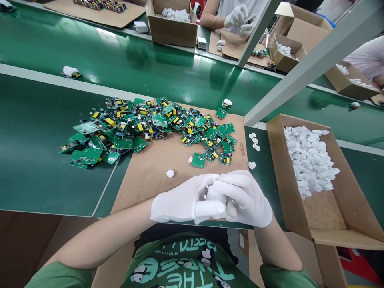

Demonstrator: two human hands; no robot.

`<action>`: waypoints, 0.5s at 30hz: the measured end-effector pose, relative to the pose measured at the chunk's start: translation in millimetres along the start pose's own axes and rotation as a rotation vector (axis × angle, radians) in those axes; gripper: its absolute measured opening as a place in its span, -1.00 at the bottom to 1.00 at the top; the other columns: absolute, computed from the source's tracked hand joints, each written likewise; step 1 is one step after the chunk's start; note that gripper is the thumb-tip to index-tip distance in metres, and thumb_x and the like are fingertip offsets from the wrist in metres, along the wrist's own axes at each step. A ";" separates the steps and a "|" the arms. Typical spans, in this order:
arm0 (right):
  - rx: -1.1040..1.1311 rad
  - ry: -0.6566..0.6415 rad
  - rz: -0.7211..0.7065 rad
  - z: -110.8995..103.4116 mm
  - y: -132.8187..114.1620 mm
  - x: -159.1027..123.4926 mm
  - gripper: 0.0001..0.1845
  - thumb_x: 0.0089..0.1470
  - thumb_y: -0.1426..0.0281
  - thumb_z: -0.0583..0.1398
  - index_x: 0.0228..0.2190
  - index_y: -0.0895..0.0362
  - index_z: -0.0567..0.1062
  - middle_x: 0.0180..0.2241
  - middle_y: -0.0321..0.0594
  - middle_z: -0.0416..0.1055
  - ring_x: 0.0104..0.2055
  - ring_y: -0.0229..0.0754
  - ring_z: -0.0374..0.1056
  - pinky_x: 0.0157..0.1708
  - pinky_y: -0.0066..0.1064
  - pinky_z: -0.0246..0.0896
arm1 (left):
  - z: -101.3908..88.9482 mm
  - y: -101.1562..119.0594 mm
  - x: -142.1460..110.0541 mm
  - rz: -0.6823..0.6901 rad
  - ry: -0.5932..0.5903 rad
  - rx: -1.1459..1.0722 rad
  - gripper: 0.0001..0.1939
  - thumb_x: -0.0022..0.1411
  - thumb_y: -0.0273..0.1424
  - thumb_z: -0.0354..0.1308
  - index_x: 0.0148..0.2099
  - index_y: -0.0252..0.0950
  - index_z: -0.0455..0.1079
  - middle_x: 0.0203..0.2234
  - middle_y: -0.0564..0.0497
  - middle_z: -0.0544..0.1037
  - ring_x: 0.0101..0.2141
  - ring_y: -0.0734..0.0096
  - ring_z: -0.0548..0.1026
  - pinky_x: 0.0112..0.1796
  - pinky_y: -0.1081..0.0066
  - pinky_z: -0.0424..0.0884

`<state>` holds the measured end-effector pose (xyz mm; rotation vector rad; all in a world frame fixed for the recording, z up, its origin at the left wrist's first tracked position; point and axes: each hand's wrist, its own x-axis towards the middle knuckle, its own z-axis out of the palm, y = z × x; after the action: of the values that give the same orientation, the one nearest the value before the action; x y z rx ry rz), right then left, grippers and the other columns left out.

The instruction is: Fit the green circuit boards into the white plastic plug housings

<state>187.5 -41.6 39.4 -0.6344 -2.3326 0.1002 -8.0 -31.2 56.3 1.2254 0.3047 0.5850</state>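
Note:
Both hands wear white gloves and meet near the front edge of a brown cardboard sheet (pixel 156 168). My left hand (pixel 180 200) and my right hand (pixel 243 198) are closed together around a small white part, mostly hidden by the fingers. A pile of green circuit boards (pixel 144 124) with yellow components spreads over the far half of the cardboard and onto the green table. Two loose white caps (pixel 170 173) lie just beyond my hands.
An open cardboard box (pixel 330 216) of white plastic caps (pixel 309 158) stands to the right. A grey metal post (pixel 300 72) slants overhead. A green conveyor belt (pixel 120 60) runs beyond. Across it another person's gloved hands (pixel 241 20) work beside more boxes (pixel 172 20).

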 end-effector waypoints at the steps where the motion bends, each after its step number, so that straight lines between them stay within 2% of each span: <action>1: -0.013 -0.015 0.003 0.1 0.0 0.4 -0.56 0.29 0.20 0.18 0.09 0.17 0.32 -0.20 -0.10 0.42 -0.18 -0.10 0.40 -0.23 -0.25 0.41 | 0.2 -0.9 -0.4 -0.006 0.016 0.000 -0.96 0.15 -0.47 0.08 -0.36 -0.31 0.33 -0.42 0.02 0.45 -0.37 0.39 0.38 -0.34 0.38 0.30; 4: -0.060 -0.110 0.001 0.1 0.3 2.9 -0.69 0.33 0.26 0.10 0.05 0.10 0.35 -0.22 -0.13 0.40 -0.25 -0.13 0.39 -0.29 -0.26 0.38 | 1.8 -3.9 -2.4 -0.117 0.154 0.069 -0.93 0.11 -0.52 0.10 -0.37 -0.29 0.26 -0.46 0.09 0.36 -0.44 0.48 0.29 -0.39 0.42 0.25; 6: -0.072 -0.166 -0.003 0.3 0.8 4.4 -0.74 0.33 0.30 0.07 0.00 0.08 0.37 -0.19 -0.13 0.40 -0.24 -0.12 0.40 -0.33 -0.26 0.36 | 1.9 -4.3 -3.3 -0.177 0.191 0.073 -0.92 0.11 -0.53 0.08 -0.33 -0.29 0.24 -0.46 0.11 0.29 -0.46 0.51 0.21 -0.43 0.44 0.21; 9: -0.039 -0.167 0.003 0.9 0.8 6.2 -0.71 0.34 0.30 0.05 0.05 0.08 0.33 -0.12 -0.09 0.39 -0.13 -0.09 0.41 -0.32 -0.26 0.37 | -0.6 -0.4 -3.1 -0.117 0.107 0.062 -0.93 0.11 -0.53 0.08 -0.31 -0.29 0.27 -0.44 0.11 0.31 -0.44 0.51 0.24 -0.41 0.45 0.23; 12: 0.002 -0.120 -0.007 -0.2 -0.6 9.5 -0.65 0.38 0.22 0.04 0.10 0.12 0.30 -0.09 -0.06 0.39 -0.08 -0.10 0.41 -0.26 -0.28 0.41 | -3.2 5.8 -2.9 -0.087 0.008 0.050 -0.96 0.12 -0.52 0.05 -0.35 -0.29 0.28 -0.49 0.13 0.37 -0.54 0.57 0.27 -0.49 0.49 0.20; 15: -0.056 -0.124 -0.052 -4.7 -3.6 14.6 -0.60 0.38 0.14 0.03 0.08 0.13 0.33 -0.13 -0.06 0.43 -0.09 -0.08 0.41 -0.19 -0.26 0.42 | -3.3 7.5 -4.6 -0.117 0.043 0.050 -0.88 0.18 -0.53 0.00 -0.39 -0.30 0.30 -0.59 0.17 0.34 -0.67 0.66 0.17 -0.59 0.53 0.12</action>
<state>179.9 -38.4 52.8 -0.6099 -2.4774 0.0517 -15.4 -29.7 61.9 1.2350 0.4263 0.5051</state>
